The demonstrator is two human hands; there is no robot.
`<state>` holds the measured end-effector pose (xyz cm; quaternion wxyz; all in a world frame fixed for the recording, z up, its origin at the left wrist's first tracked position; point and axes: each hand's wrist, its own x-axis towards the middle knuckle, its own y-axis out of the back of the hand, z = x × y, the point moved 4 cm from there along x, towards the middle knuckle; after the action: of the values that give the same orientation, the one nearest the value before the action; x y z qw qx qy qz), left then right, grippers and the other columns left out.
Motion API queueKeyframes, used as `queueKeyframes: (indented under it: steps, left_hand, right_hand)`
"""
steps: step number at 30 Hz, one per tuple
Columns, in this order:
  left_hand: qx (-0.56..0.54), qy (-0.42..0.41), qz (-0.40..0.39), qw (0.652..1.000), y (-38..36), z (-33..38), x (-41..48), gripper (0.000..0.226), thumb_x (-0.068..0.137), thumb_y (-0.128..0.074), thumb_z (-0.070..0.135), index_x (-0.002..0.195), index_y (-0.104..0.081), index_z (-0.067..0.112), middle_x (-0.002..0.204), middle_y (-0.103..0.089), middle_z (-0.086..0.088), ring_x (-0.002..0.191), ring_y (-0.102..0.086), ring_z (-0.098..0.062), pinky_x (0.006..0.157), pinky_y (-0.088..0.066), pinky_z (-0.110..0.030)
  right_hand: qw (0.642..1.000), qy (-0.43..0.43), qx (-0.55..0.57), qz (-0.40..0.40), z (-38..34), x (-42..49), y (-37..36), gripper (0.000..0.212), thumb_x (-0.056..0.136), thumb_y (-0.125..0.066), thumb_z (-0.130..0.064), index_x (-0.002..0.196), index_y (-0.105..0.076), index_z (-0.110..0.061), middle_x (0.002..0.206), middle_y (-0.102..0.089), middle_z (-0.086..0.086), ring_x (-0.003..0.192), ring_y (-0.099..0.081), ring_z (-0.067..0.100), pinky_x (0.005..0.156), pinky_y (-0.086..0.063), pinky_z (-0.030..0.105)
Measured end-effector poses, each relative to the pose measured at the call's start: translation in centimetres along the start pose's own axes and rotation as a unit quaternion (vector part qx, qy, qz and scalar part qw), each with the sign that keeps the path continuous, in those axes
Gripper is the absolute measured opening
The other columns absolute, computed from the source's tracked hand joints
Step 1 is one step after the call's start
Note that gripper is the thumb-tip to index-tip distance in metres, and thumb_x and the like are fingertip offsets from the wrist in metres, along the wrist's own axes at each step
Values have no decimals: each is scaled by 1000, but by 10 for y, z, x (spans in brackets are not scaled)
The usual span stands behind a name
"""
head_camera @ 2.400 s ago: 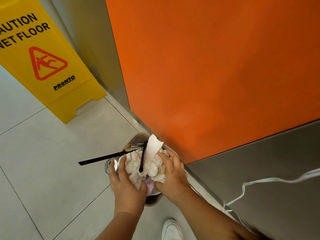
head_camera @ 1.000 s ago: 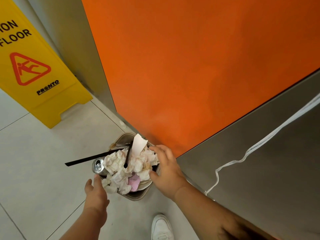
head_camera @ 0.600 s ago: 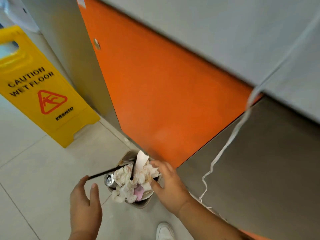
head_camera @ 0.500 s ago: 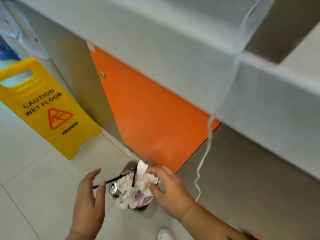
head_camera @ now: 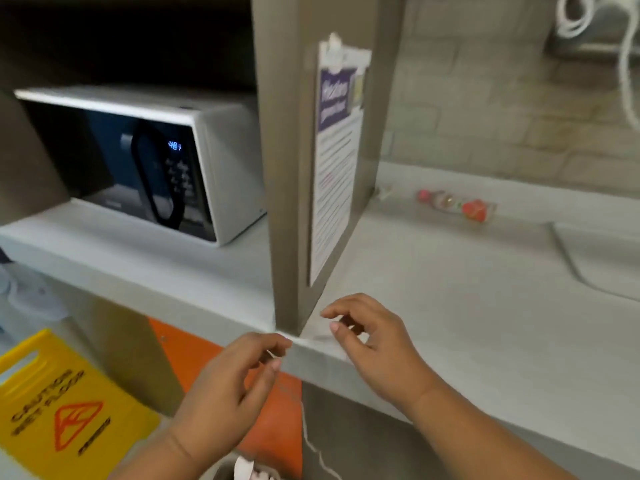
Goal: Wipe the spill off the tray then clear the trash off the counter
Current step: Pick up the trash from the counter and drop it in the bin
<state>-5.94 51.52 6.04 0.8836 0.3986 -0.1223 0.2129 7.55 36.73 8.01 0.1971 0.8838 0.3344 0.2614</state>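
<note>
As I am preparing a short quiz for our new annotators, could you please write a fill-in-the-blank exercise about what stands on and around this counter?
The microwave stands to the ___ of the steel partition.
The small bottle at the back of the counter lies on its ___.
The colour of the wet-floor sign is ___.

Missing words: left; side; yellow.

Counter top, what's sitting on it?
On the counter: a microwave at left, a small bottle lying on its side by the wall, and a pale tray at right. The upright panel hides the strip behind it.
</note>
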Motion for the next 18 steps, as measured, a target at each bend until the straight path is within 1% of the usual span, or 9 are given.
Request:
queueKeyframes:
  steps: [4,6,8,10,11,13,15,18]
  left_hand:
    - [-3,-57,-39,998,-25,52,53,20,91,-50,35,108,-57,44,105,-59,24,94,-60,0,78,-43,-8]
    - [-10,-73,-47,996,-41,72,86,21,92,-50,33,110,-57,43,107,-58,24,96,-58,0,79,-42,-7]
    - [-7,-82,-50,995,-61,86,122,22,93,-49,33,111,-55,44,108,-56,26,98,-56,2,81,-41,-7]
    - [-9,-57,-59,997,-87,91,157,25,94,-50,30,111,-52,48,110,-53,29,102,-53,4,79,-41,-7]
    - [-16,-39,-62,997,-100,91,173,26,94,-50,30,112,-51,49,110,-53,30,104,-52,4,80,-42,-8]
    - [-20,-13,-57,998,-128,86,204,28,94,-51,30,115,-51,47,108,-54,29,104,-53,3,83,-45,-14]
    - [-26,20,-55,998,-153,78,232,30,92,-54,28,116,-50,46,108,-55,27,103,-53,3,87,-46,-20]
    - [-33,76,-43,996,-185,59,269,30,91,-58,24,116,-51,39,112,-54,21,105,-51,5,94,-44,-24]
  right_hand:
    - [998,-42,-27,36,29,16,70,21,91,-58,-16,99,-66,-34,104,-59,-23,91,-57,0,77,-45,11]
    - [996,-68,-39,42,54,26,103,21,91,-59,-17,99,-64,-36,106,-59,-23,88,-57,-1,76,-45,11]
    - [993,-89,-64,38,82,39,137,21,91,-59,-18,101,-62,-36,106,-59,-21,87,-56,-2,79,-46,15]
    - [989,-110,-92,31,111,52,170,22,91,-59,-20,103,-60,-39,106,-57,-21,87,-57,-2,80,-46,16]
    - [987,-121,-105,29,126,58,186,23,91,-59,-21,103,-59,-39,106,-56,-20,86,-57,-1,79,-46,14]
    - [981,-141,-134,24,155,69,217,23,91,-59,-20,107,-59,-37,107,-54,-19,85,-58,0,75,-44,10]
    - [973,-159,-168,18,185,83,245,25,91,-58,-21,111,-58,-34,110,-53,-15,86,-58,1,73,-41,10]
    - [960,-179,-216,3,224,108,280,30,90,-58,-22,119,-55,-30,120,-50,-7,95,-56,7,81,-39,15]
